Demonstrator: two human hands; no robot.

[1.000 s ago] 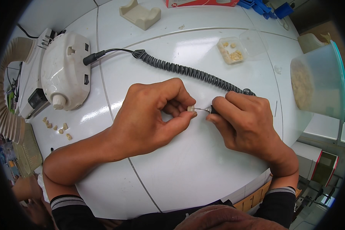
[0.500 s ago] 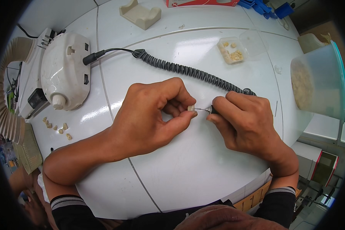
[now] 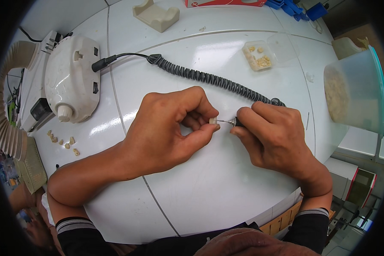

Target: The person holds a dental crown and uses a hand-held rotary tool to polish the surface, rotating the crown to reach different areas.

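Thumb and fingertips of my left hand (image 3: 173,128) pinch a small cream tooth-like piece (image 3: 213,121), mostly covered by the fingers. My right hand (image 3: 275,134) is closed around a rotary handpiece (image 3: 236,122) with a dark grip and a silver tip. Its thin bur (image 3: 224,121) points left and its end meets the piece, or lies right beside it; I cannot tell which. The rest of the handpiece is hidden in my right hand. Behind that hand runs a black coiled cord (image 3: 205,77), plugged into a white control box (image 3: 74,79) with a round knob at the left.
Several loose cream pieces (image 3: 67,146) lie beside the left forearm. Farther back stand a small clear box (image 3: 257,62) of similar pieces and a beige cradle (image 3: 156,16). A translucent tub (image 3: 354,91) is at the right, and a ribbed hose (image 3: 6,106) and perforated basket (image 3: 33,166) at the left.
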